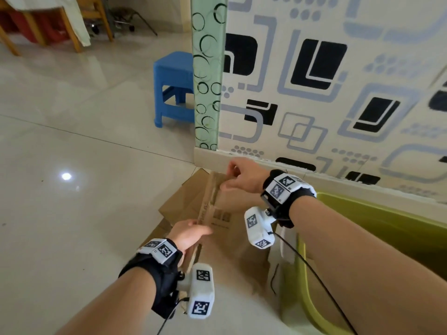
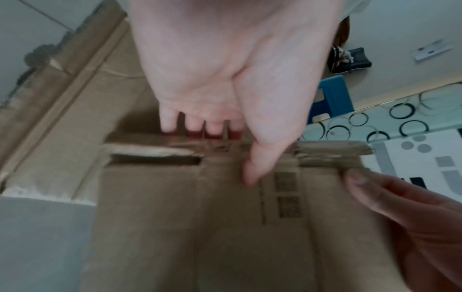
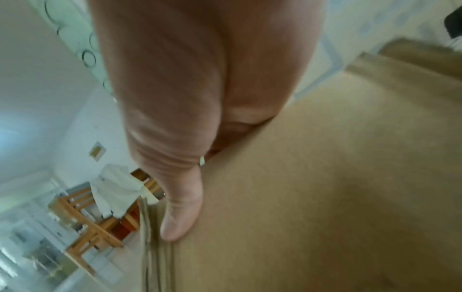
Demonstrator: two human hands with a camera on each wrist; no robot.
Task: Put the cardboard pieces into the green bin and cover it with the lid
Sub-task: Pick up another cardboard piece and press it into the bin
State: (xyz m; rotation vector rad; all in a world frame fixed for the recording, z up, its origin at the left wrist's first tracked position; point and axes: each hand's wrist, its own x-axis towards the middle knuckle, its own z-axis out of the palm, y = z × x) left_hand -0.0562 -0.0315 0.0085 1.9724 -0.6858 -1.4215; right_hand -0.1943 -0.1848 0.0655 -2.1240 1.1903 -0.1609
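I am crouching over a glossy pale tiled floor (image 1: 72,146) where it is meeting a wall papered in black, grey and cream rounded squares (image 1: 338,81), with a green strip printed with circles (image 1: 208,68) running up its corner. Beyond my grip one blue plastic stool (image 1: 174,88) is standing beside that strip, and wooden chair legs are showing farther off. My left hand (image 1: 191,234) is gripping the near part of the top edge of a brown cardboard piece (image 1: 232,243), fingers curled over the far side and thumb pressing the printed face. My right hand (image 1: 242,176) is pinching the same folded edge farther along, thumb flat on the face. The piece is matte, corrugated and creased, with a slot cut below its top edge and two faint square codes printed on it. Under my grip more flattened cardboard (image 1: 179,201) is lying on the floor; I cannot count the sheets. To the right of my grip, one yellow-green plastic bin (image 1: 377,213) with rounded corners is standing open against the wall.
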